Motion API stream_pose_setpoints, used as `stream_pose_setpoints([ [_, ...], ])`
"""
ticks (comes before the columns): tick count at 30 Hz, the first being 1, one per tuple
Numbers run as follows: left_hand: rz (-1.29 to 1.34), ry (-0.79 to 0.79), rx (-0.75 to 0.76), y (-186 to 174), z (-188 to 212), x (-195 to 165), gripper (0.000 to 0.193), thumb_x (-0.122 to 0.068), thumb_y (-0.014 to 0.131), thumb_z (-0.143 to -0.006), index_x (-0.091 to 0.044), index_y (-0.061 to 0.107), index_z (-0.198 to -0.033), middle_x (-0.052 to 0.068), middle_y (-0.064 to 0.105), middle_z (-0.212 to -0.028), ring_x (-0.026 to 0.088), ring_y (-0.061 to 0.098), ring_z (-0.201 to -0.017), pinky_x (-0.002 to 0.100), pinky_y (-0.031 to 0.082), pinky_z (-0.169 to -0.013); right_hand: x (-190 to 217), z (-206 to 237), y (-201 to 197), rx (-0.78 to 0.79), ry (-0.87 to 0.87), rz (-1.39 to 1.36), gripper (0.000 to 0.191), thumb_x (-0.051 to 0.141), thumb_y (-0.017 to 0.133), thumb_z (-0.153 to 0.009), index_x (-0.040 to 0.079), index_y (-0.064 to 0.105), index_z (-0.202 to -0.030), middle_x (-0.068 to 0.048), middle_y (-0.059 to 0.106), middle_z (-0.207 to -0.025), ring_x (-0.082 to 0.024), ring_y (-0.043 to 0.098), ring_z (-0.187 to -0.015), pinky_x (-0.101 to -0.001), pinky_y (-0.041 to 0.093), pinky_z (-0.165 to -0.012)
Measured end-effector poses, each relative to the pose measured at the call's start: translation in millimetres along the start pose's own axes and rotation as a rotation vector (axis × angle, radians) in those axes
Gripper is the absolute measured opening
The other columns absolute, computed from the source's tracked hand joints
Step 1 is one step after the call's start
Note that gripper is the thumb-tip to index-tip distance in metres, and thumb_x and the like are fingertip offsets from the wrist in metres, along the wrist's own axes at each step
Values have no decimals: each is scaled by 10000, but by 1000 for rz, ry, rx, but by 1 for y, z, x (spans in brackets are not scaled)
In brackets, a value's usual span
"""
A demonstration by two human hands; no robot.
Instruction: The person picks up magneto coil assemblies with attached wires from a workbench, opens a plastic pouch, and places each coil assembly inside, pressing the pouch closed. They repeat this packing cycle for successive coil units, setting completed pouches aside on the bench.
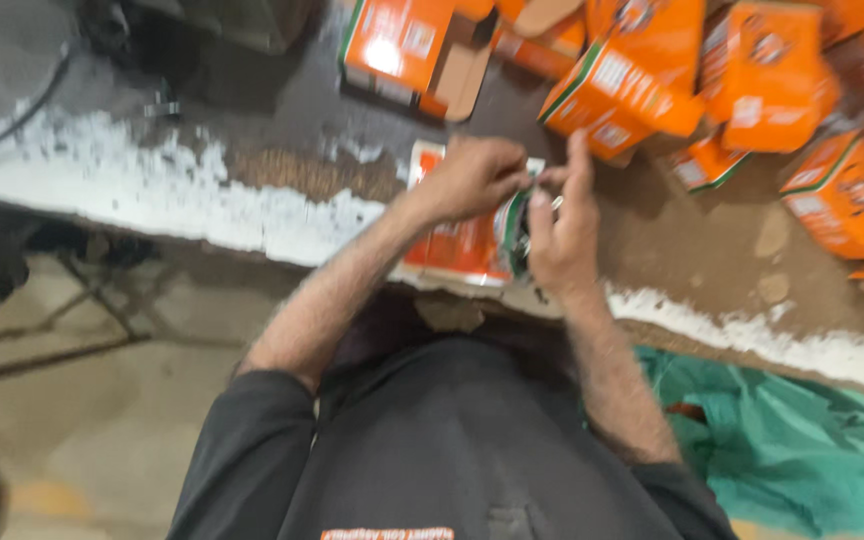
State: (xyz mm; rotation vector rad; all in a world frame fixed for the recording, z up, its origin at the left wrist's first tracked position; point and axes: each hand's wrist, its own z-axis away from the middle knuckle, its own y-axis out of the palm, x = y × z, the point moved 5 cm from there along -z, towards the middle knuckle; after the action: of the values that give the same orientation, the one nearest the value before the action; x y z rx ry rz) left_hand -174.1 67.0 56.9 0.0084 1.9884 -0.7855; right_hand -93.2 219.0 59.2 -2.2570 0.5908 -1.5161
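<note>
Beyond the hands, at the far side of the dark worn workbench (282, 110), lies a heap of orange cardboard cartons (642, 75) with white and green edges. One open orange carton (417, 50) to the far left of the grip shows its brown inner flap; whether anything is inside it, or inside the others, cannot be seen.

The person's left hand (472, 178) is clenched around the top edge of a flat orange cardboard carton with white panels (462, 245). This carton lies directly under both hands and reaches toward the person's body, over the white-painted front edge of the bench. The right hand (562, 225) is just beside the left one, touching it at the fingertips; it pinches the green and white end flap of the same carton, with the thumb raised. The picture is blurred, so the exact fold of the flap cannot be told.

To the right and below the grip, under the bench, lies a crumpled green plastic sheet (802, 440).
</note>
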Motion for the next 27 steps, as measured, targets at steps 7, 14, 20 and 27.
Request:
stream_pose_setpoints([
  [7, 126, -116, -244, 11, 16, -5, 133, -162, 706, -906, -42, 698, -962, 143, 710, -903, 326, 688, -837, 395, 530, -718, 7, -30, 31, 50, -110, -347, 813, 467, 476, -1130, 19, 92, -1691, -229, 325, -1667, -309, 372, -1559, -415, 315, -1293],
  [14, 363, -345, -546, 5, 24, 2, 121, -142, 700, -967, -23, 687, -977, 113, 667, -879, 270, 661, -785, 360, 541, -698, 15, -2, 23, 215, 98, -215, 978, 173, 761, -852, 22, 165, -1612, -174, 539, -1414, -253, 559, -1290, -393, 450, -1088],
  [20, -347, 103, 21, 37, 98, -83, 157, -261, 716, -960, -125, 657, -1013, 60, 662, -1011, 268, 646, -999, 427, 508, -911, -17, 8, 32, 54, 511, -851, 678, 2, 645, -940, 13, 358, -1554, -69, 606, -1283, -134, 608, -1112, -339, 541, -952],
  [27, -482, 161, -41, 42, 145, -88, 511, -218, 781, -862, -11, 622, -1301, 105, 650, -1261, 268, 601, -1198, 400, 454, -1042, -3, 38, 16, -172, 438, -811, 752, -12, 637, -940, 91, 310, -1610, -80, 594, -1263, -152, 582, -1077, -341, 513, -956],
])
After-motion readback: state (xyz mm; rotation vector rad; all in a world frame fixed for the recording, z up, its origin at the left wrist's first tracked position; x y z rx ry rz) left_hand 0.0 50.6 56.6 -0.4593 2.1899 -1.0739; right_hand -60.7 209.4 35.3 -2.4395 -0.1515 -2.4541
